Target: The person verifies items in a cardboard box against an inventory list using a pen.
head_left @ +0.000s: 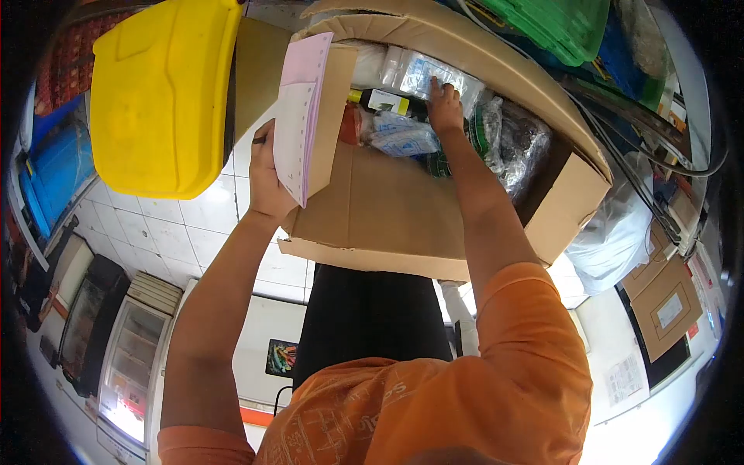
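I see a plain yellow lid (163,97), a brown cardboard box (395,205), pink and white sheets (298,116), white floor tiles (209,213), and my orange shirt (434,395) with pale print.

Matt brown cardboard box (387,201), smooth matt paper sheets (298,101) in your hand (269,174), glossy clear plastic packs (434,77) inside the box, smooth yellow plastic bin (163,101), glossy white floor tiles (209,217).

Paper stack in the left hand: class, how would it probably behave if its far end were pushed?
The paper stack would probably flex, being thin sheets held from one side by the left hand. The sheets might slide or fan apart, since pink edges already show beyond the white top sheet.
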The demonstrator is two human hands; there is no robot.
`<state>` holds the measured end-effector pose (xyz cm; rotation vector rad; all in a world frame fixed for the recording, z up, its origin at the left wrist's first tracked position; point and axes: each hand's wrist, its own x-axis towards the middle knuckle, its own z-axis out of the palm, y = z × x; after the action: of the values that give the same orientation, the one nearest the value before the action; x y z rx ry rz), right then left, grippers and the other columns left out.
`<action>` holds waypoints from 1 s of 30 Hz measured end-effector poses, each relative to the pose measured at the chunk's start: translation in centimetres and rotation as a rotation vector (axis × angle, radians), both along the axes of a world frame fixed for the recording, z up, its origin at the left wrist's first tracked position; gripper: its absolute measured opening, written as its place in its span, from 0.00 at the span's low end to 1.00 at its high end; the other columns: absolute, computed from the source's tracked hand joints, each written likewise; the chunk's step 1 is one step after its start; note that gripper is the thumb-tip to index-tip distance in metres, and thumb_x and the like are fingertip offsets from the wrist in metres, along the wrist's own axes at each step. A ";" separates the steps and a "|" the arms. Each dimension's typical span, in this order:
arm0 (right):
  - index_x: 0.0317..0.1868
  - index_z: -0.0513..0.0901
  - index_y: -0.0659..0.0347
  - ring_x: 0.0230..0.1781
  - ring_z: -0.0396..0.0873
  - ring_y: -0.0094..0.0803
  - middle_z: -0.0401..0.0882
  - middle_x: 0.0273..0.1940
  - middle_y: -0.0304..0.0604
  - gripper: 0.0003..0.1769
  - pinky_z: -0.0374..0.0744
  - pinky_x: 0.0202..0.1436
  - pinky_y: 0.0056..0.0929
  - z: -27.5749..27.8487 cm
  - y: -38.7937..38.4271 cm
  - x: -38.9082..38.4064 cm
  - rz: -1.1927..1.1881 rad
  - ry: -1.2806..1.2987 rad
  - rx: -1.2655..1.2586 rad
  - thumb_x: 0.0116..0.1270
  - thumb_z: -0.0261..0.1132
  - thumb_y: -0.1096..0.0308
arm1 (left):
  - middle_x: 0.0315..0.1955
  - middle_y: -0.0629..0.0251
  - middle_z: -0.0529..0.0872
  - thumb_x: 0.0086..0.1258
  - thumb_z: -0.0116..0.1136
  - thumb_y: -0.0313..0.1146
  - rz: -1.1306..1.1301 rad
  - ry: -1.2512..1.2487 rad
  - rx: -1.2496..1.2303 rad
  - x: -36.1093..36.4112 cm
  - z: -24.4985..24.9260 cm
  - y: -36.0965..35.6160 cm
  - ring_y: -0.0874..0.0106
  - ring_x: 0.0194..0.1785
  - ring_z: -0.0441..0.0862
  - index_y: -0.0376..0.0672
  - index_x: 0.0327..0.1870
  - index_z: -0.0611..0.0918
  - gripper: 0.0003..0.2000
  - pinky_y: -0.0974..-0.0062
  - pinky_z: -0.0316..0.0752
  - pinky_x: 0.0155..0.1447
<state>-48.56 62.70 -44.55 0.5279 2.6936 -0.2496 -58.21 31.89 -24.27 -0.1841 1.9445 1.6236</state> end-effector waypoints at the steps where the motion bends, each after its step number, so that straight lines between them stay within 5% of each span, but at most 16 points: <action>1: 0.62 0.63 0.50 0.53 0.67 0.46 0.66 0.51 0.49 0.32 0.74 0.52 0.39 -0.1 0.1 0.2 -0.004 -0.002 -0.002 0.56 0.63 0.61 | 0.50 0.53 0.72 0.56 0.58 0.31 -0.004 -0.002 -0.002 0.0 0.2 0.0 0.60 0.56 0.66 0.37 0.57 0.69 0.25 0.71 0.64 0.58; 3: 0.52 0.71 0.52 0.52 0.68 0.45 0.69 0.49 0.46 0.21 0.73 0.50 0.38 0.0 0.3 0.7 -0.035 0.114 -0.035 0.57 0.62 0.63 | 0.50 0.54 0.72 0.56 0.59 0.31 -0.319 0.472 -0.225 -0.1 1.0 0.0 0.61 0.56 0.66 0.37 0.57 0.69 0.25 0.71 0.64 0.58; 6: 0.40 0.75 0.55 0.45 0.74 0.43 0.74 0.42 0.44 0.11 0.75 0.44 0.37 0.0 0.5 1.5 -0.058 0.126 -0.010 0.57 0.61 0.65 | 0.50 0.54 0.72 0.56 0.59 0.31 -0.401 0.534 -0.273 -0.4 0.8 -0.1 0.61 0.55 0.66 0.37 0.57 0.70 0.25 0.71 0.63 0.58; 10: 0.34 0.76 0.56 0.33 0.77 0.44 0.77 0.33 0.43 0.08 0.76 0.36 0.37 -1.3 -0.1 2.7 -0.172 0.265 -0.115 0.57 0.61 0.62 | 0.50 0.54 0.72 0.55 0.60 0.32 -0.366 0.458 -0.256 -0.1 0.6 0.1 0.60 0.55 0.66 0.37 0.56 0.70 0.25 0.70 0.63 0.58; 15: 0.36 0.75 0.62 0.19 0.75 0.38 0.78 0.26 0.43 0.20 0.74 0.27 0.35 -2.3 -1.5 3.3 -0.713 0.197 -0.436 0.62 0.59 0.51 | 0.50 0.52 0.72 0.55 0.60 0.32 -0.147 0.280 -0.159 0.1 0.1 0.4 0.58 0.55 0.66 0.37 0.56 0.70 0.25 0.68 0.64 0.58; 16: 0.36 0.75 0.62 0.19 0.75 0.38 0.78 0.26 0.43 0.20 0.74 0.27 0.35 -1.8 -1.7 3.0 -0.716 0.199 -0.434 0.62 0.59 0.51 | 0.50 0.52 0.72 0.55 0.60 0.32 -0.150 0.281 -0.158 0.2 -0.1 0.2 0.58 0.55 0.66 0.37 0.56 0.70 0.25 0.68 0.64 0.58; 18: 0.41 0.74 0.63 0.22 0.75 0.35 0.78 0.30 0.43 0.26 0.73 0.29 0.33 -1.7 -2.0 2.8 -1.401 0.076 -1.076 0.63 0.56 0.44 | 0.50 0.52 0.71 0.54 0.61 0.33 -0.149 0.250 -0.167 0.1 -0.1 0.1 0.58 0.55 0.67 0.36 0.56 0.70 0.26 0.67 0.64 0.58; 21: 0.47 0.71 0.61 0.28 0.76 0.36 0.77 0.36 0.43 0.30 0.73 0.31 0.32 -2.3 -1.7 2.7 -1.681 0.198 -1.349 0.62 0.53 0.41 | 0.51 0.53 0.70 0.54 0.61 0.33 -0.112 0.233 -0.120 0.3 0.4 0.7 0.59 0.55 0.67 0.36 0.56 0.70 0.26 0.68 0.64 0.58; 28: 0.53 0.67 0.66 0.35 0.76 0.35 0.75 0.43 0.46 0.34 0.76 0.33 0.32 -2.7 -1.8 1.0 -1.765 0.181 -1.346 0.63 0.53 0.41 | 0.50 0.55 0.70 0.55 0.61 0.31 -0.052 0.180 -0.022 0.3 0.4 0.8 0.62 0.54 0.68 0.37 0.56 0.70 0.25 0.69 0.66 0.56; 30: 0.51 0.68 0.66 0.35 0.76 0.36 0.74 0.43 0.46 0.29 0.78 0.33 0.32 -3.1 -1.9 1.0 -1.773 0.219 -1.386 0.65 0.54 0.46 | 0.51 0.65 0.71 0.71 0.40 0.31 -0.187 0.270 -0.084 0.3 0.8 0.8 0.72 0.56 0.67 0.40 0.57 0.66 0.15 0.72 0.60 0.62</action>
<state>-47.58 60.83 -47.63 1.9827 0.7447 -2.2141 -57.96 32.69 -23.50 0.1900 2.1599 1.5073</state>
